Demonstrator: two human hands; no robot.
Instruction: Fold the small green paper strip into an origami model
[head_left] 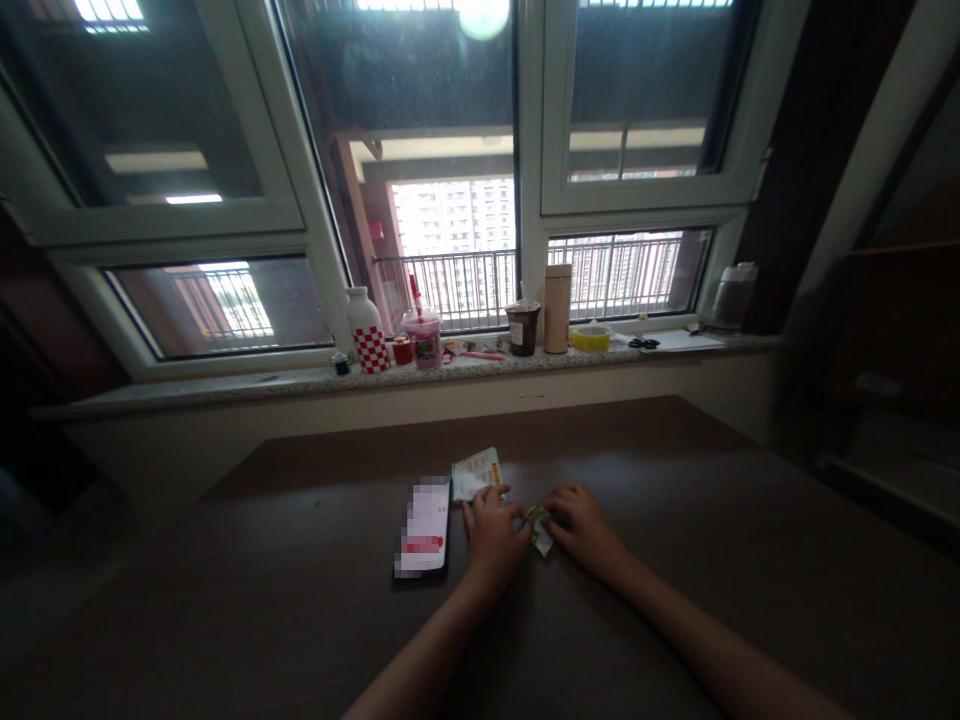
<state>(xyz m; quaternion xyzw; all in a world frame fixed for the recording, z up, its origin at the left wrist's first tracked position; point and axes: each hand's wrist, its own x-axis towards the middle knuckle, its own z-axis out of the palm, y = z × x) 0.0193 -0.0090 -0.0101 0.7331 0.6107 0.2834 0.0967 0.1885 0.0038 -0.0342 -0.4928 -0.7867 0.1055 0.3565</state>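
Note:
A small green-and-white packet [540, 536] lies between my two hands, low over the brown table. My left hand [495, 535] pinches its left edge, with the other fingers bent beside a larger printed packet [475, 472]. From the right, my right hand [586, 525] grips the small packet with thumb and fingertips. The larger packet is pale with green and yellow print, and its lower edge is partly behind my left fingers. Left of my left hand lies a phone [424, 530], its lit screen blurred out.
The brown table [300, 620] reaches to the wall below the window. On the stone sill [247, 387] stand a checkered bottle [370, 335], a pink cup with a straw [424, 338], a dark cup [523, 328], a tan flask [556, 310], yellow tape [591, 339] and black scissors [643, 343].

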